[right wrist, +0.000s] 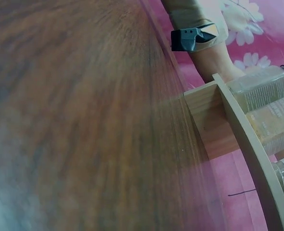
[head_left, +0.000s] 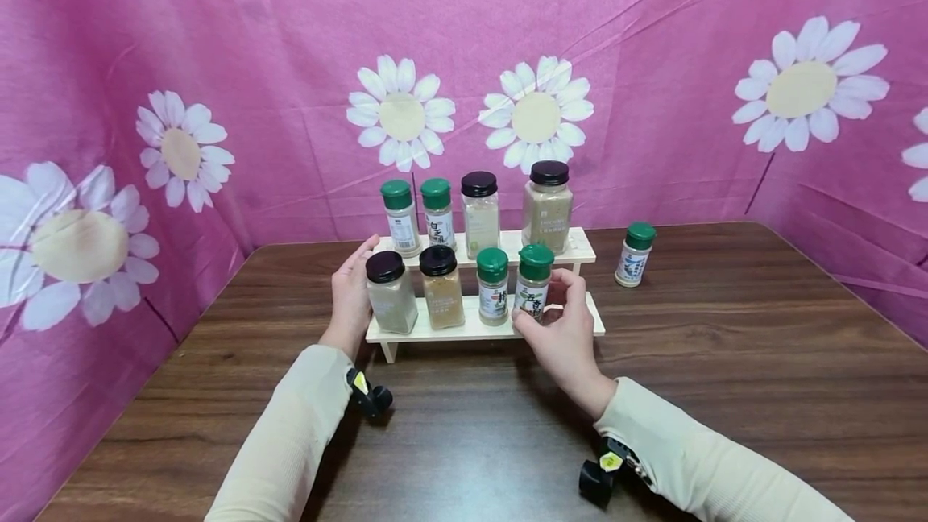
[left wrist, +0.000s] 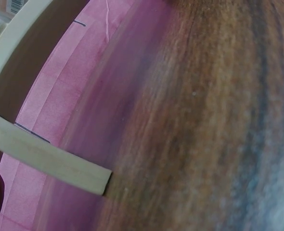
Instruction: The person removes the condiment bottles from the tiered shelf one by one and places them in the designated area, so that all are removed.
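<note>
The right grip [head_left: 564,337] pinches a green-capped jar [head_left: 532,295], upright at the lower tier [head_left: 474,333] of a wooden rack [head_left: 389,351]; whether its base rests there I cannot tell. Just left of this grip stands a second green-lidded jar [head_left: 493,302], then an amber-filled jar [head_left: 444,303] and a pale black-lidded jar [head_left: 394,311], the last beside the left grip [head_left: 351,296]. That left grip is at the rack's left end, too hidden to tell how it closes. Beyond the right grip, the upper tier [head_left: 511,243] bears a large black-lidded jar [head_left: 548,220]; leftward come a slimmer jar [head_left: 482,225] and two small green-topped jars [head_left: 403,234]. Right of and beyond the right grip, a lone shaker [head_left: 633,262] stands on the worktop [head_left: 725,345]
</note>
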Motion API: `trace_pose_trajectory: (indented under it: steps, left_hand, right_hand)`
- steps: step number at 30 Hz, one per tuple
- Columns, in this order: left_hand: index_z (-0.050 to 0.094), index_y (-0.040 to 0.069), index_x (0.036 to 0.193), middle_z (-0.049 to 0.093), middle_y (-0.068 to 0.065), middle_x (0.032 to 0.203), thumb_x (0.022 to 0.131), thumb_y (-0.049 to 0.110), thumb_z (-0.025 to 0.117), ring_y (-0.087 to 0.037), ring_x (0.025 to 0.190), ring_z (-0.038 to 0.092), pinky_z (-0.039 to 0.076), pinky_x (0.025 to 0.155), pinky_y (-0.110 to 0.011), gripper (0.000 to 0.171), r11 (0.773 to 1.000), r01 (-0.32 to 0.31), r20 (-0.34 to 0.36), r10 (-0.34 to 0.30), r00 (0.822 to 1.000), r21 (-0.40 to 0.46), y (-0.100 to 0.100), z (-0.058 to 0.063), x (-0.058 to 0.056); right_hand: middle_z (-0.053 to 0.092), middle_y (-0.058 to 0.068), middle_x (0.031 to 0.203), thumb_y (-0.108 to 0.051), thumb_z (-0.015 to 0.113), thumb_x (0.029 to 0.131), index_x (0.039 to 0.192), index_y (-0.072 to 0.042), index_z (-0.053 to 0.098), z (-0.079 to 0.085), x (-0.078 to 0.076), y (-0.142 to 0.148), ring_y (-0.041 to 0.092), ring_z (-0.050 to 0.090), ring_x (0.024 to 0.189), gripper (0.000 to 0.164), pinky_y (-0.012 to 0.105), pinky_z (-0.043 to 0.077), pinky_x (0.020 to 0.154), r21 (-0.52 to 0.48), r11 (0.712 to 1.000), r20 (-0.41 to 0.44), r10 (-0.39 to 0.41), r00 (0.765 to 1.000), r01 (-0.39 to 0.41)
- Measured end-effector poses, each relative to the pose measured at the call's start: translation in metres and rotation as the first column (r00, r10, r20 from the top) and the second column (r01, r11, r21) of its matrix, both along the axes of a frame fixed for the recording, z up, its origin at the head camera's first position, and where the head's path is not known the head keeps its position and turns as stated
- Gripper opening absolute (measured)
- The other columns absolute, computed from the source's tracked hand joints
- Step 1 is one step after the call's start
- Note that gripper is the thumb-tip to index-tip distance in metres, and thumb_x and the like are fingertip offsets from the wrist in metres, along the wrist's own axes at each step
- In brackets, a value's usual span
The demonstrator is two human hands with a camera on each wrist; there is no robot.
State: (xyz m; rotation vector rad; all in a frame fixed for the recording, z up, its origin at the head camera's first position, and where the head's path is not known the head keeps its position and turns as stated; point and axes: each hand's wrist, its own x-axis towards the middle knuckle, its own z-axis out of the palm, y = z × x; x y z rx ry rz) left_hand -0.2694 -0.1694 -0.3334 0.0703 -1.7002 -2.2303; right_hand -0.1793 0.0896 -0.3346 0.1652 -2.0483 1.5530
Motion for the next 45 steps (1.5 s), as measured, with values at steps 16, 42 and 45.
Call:
trace_pose_trajectory:
  steps: [16, 42, 45]
  left_hand:
    - [0.054, 0.0, 0.128, 0.053, -0.014, 0.131, 0.093, 0.01, 0.046, -0.005, 0.103, 0.055, 0.045, 0.091, -0.019, 0.036, 1.0, -0.002, 0.001, 0.002, 1.0, 0.022, 0.002, 0.002, 0.001]
    - [0.053, 0.0, 0.128, 0.052, -0.014, 0.132, 0.095, 0.011, 0.045, -0.003, 0.103, 0.054, 0.044, 0.091, -0.018, 0.036, 1.0, -0.011, -0.015, 0.011, 1.0, 0.002, 0.001, 0.0, 0.001]
    - [0.053, 0.0, 0.128, 0.054, -0.012, 0.131, 0.095, 0.011, 0.046, -0.003, 0.103, 0.055, 0.045, 0.09, -0.017, 0.036, 1.0, -0.015, -0.016, 0.015, 1.0, 0.007, 0.001, 0.0, 0.001]
  right_hand:
    - [0.054, 0.01, 0.095, 0.006, 0.069, 0.066, 0.117, 0.003, 0.041, 0.001, -0.003, 0.014, 0.007, 0.049, 0.076, 0.058, 0.015, 0.043, 0.058, -0.01, 0.998, -0.111, -0.061, 0.992, 0.06]
    - [0.047, -0.021, 0.089, 0.002, 0.07, 0.067, 0.115, 0.005, 0.05, 0.008, -0.032, 0.089, 0.001, 0.048, 0.076, 0.052, 0.012, 0.042, 0.061, -0.012, 0.953, -0.185, -0.299, 0.936, 0.302]
    - [0.047, -0.022, 0.089, 0.001, 0.069, 0.067, 0.114, 0.005, 0.052, 0.007, -0.035, 0.097, 0.0, 0.049, 0.077, 0.05, 0.01, 0.042, 0.062, -0.012, 0.943, -0.182, -0.328, 0.927, 0.331]
